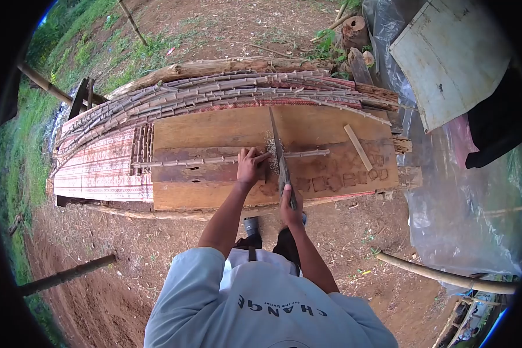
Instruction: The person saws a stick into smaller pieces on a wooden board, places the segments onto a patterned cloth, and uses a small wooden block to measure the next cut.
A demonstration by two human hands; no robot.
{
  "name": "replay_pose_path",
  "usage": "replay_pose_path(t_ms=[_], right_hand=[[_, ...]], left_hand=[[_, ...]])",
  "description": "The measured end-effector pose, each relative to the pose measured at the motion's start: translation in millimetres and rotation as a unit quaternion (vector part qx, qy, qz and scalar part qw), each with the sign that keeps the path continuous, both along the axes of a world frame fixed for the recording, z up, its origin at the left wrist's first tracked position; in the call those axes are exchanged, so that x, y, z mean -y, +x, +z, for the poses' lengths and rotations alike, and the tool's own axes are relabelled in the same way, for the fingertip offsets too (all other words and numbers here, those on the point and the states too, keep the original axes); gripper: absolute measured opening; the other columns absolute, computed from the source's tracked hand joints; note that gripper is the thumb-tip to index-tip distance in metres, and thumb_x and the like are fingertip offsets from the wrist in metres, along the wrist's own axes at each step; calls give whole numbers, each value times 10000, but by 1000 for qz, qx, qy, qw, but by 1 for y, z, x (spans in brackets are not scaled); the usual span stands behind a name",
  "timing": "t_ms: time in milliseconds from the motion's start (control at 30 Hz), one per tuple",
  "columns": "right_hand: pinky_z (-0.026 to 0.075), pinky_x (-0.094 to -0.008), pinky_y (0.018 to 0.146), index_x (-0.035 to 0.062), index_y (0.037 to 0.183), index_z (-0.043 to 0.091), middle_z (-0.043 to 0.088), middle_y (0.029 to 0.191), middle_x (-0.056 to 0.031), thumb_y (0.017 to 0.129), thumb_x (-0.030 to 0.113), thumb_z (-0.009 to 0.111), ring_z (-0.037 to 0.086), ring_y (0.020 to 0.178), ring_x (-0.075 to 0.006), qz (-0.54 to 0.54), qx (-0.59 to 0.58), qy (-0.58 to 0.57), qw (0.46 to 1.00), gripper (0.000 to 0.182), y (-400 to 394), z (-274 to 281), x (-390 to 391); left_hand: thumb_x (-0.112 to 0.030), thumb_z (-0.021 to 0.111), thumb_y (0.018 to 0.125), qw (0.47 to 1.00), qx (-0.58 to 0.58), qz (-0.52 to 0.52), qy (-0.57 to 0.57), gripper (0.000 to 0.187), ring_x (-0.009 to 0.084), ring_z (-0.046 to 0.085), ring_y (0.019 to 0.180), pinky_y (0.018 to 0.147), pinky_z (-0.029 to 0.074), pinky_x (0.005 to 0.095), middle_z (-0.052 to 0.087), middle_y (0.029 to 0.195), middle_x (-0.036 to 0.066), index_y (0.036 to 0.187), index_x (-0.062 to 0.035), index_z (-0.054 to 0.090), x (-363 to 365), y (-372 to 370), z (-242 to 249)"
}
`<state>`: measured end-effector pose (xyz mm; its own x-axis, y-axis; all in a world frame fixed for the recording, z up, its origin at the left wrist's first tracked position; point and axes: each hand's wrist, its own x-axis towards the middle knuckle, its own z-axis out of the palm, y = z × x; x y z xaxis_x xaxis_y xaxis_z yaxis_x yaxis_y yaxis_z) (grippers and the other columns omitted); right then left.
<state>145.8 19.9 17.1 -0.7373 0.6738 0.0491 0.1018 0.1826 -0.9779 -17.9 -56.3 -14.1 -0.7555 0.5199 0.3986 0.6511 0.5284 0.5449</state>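
A long knobbly cassava stem (203, 160) lies crosswise over the brown wooden board (214, 124). My left hand (252, 165) is closed over it, pressing it down just left of the saw blade. In my right hand (292, 209) is the handle of a hand saw (276, 139), its blade pointing away from me and crossing the stem. Pale sawdust (271, 152) is scattered around the blade. To the right of the saw, the end of the stem sticks out past the cut line.
Many long stems (214, 90) are piled along the far side of the table. Short cut pieces (142, 145) lie in a row on the patterned cloth (98, 165) at left. A flat wooden stick (358, 148) rests on the board. Plastic sheeting (446, 214) hangs at right.
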Motion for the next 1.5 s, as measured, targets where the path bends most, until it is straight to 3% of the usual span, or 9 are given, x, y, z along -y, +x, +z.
replay_pose_path(t_ms=[133, 200, 400, 667, 867, 1100, 1200, 1300, 1500], right_hand=[[392, -300, 542, 2, 820, 519, 450, 613, -54, 987, 262, 478, 437, 580, -122, 46, 64, 10, 997, 311, 6, 13, -10], [344, -273, 484, 26, 805, 521, 431, 570, 12, 996, 306, 453, 423, 531, -96, 19, 14, 1, 1000, 346, 24, 6, 2], [351, -319, 520, 2, 777, 496, 436, 603, -48, 994, 278, 466, 407, 566, -131, 42, 83, -45, 995, 353, -5, 9, -11], [365, -327, 537, 4, 791, 503, 454, 626, -77, 994, 251, 464, 416, 586, -152, 13, 10, 3, 1000, 322, 16, 0, 6], [330, -259, 469, 53, 725, 477, 431, 575, 36, 1002, 306, 453, 420, 522, -64, 2, -24, -1, 1000, 376, 8, 1, 3], [366, -302, 562, 7, 808, 497, 450, 658, -28, 1004, 242, 438, 415, 633, -114, 21, 65, -72, 995, 312, -2, 4, -6], [364, -301, 557, 8, 798, 493, 443, 647, -31, 1004, 250, 442, 411, 625, -116, 17, 14, -31, 999, 322, 9, -6, 1], [320, -260, 466, 50, 730, 483, 431, 583, 37, 992, 280, 484, 428, 526, -68, -3, 3, -6, 1000, 349, 34, 0, 13], [314, -271, 485, 46, 721, 470, 423, 597, 32, 1002, 268, 461, 407, 549, -72, 13, -1, 3, 1000, 358, 0, 6, -3]], left_hand=[[-234, 723, 746, 1000, 17, -5, 22, 247, 224, 462, 847, 778, 374, 366, 523, 801, -8, 988, -285, 739, 3, 0, 3], [-235, 723, 748, 1000, 2, -7, 20, 251, 225, 463, 848, 787, 377, 368, 522, 800, -2, 994, -283, 739, 2, -4, 1], [-244, 728, 745, 1000, 7, 8, 15, 245, 228, 463, 848, 794, 381, 376, 523, 798, -1, 987, -280, 740, 1, -2, 1], [-248, 730, 744, 1000, -3, 2, 22, 241, 221, 456, 830, 773, 374, 365, 514, 788, -11, 983, -283, 742, 3, -3, 0], [-251, 727, 749, 1000, -9, 8, 9, 228, 216, 456, 828, 759, 366, 362, 511, 786, -15, 974, -284, 741, 2, -3, -2], [-245, 687, 776, 1000, 16, 10, 6, 202, 233, 468, 860, 765, 369, 393, 525, 832, -12, 967, -294, 732, -2, -2, 1], [-241, 688, 777, 1000, 26, 2, 17, 194, 232, 468, 861, 769, 367, 394, 523, 828, -14, 959, -292, 733, 1, 0, 4], [-243, 693, 774, 999, 26, -1, 19, 190, 233, 466, 864, 769, 367, 391, 522, 827, -14, 953, -292, 734, 3, 0, 3], [-257, 717, 758, 1000, 13, 5, 14, 200, 227, 460, 847, 779, 374, 372, 515, 805, -10, 956, -280, 738, 1, -1, 6]])
